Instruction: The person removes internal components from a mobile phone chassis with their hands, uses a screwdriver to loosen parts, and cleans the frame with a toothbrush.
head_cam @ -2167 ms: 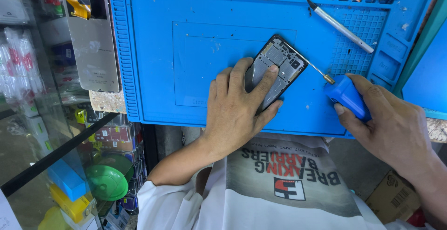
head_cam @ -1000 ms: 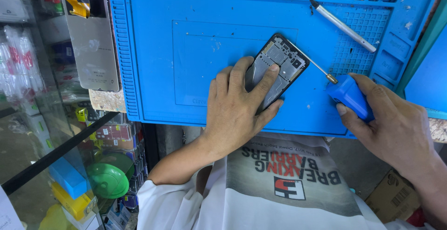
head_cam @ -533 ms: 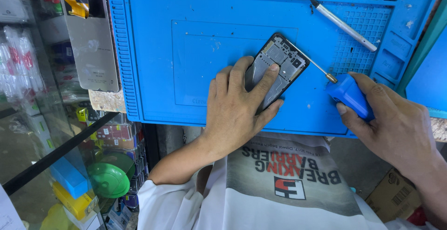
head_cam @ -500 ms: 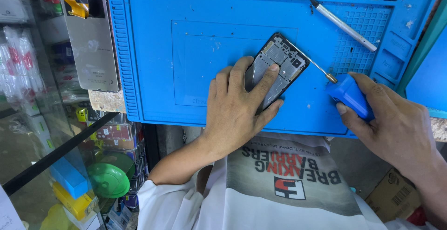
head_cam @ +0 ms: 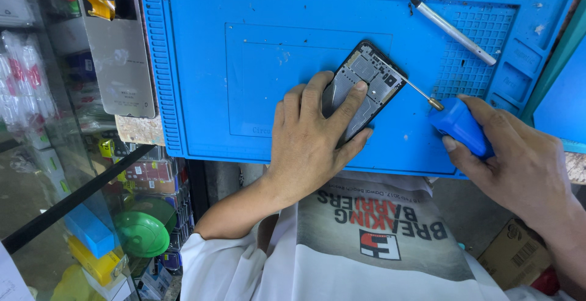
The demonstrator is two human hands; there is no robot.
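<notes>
Nothing had shifted since the earlier frames. At centre frame, the left hand [head_cam: 311, 145] pressed flat on the opened phone [head_cam: 365, 89], fingers spread over its lower half. At right, the right hand [head_cam: 519, 161] closed its grip round the blue-handled screwdriver [head_cam: 455, 121], tip touching the phone's edge. Both lay on the blue mat [head_cam: 244, 63] covering the tabletop; a metal tool [head_cam: 452, 28] rested upper right.

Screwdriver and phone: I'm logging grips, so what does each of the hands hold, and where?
Right hand grips the screwdriver by its blue handle; left hand presses the opened phone down at its lower end.
</notes>
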